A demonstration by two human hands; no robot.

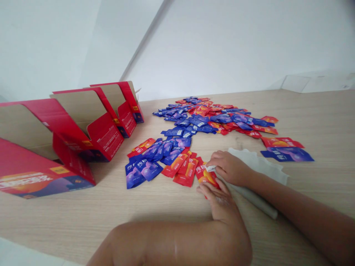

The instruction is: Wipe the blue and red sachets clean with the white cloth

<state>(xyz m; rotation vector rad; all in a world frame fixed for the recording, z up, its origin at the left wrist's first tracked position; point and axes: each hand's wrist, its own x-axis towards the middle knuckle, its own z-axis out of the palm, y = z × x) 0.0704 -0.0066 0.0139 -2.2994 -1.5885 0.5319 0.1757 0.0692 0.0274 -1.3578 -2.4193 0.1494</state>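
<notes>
On a pale wood-grain desk point(305, 192), the left hand point(219, 201) is clenched around the lower end of a red sachet point(204, 175). The right hand point(230, 168) grasps the sachet's top edge, its fingertips pinching a small white scrap point(210, 168) of material too small to identify. Just right of the sachet, a crumpled white sheet point(256, 160) lies under the right wrist, beside a grey tube point(256, 201). Left of the sachet lie loose red and blue sachets point(155, 159). A larger heap of sachets point(213, 118) spreads beyond it, and opened red cartons point(102, 136) stand farther left.
</notes>
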